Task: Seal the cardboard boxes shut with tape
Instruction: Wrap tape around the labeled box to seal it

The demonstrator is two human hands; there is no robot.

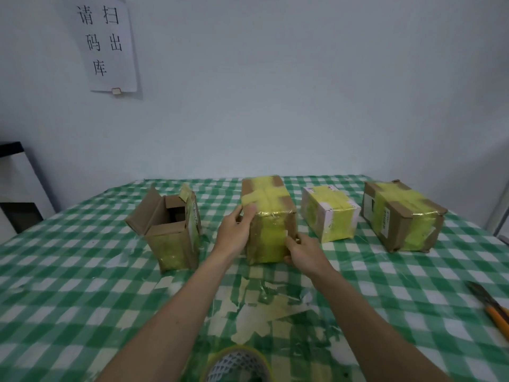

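Taped middle box held on worktop: left hand grip curled round top-left corner, right hand grip pinching lower-right edge. Open box at left.

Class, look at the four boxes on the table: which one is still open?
The leftmost box: its flaps stand up and the inside shows. The other three have closed tops covered with yellow tape.

Four cardboard boxes stand in a row: an open box with raised flaps at left, then a tall box, a pale box and a wide box, all closed under yellowish tape, with a tape roll nearest the viewer.
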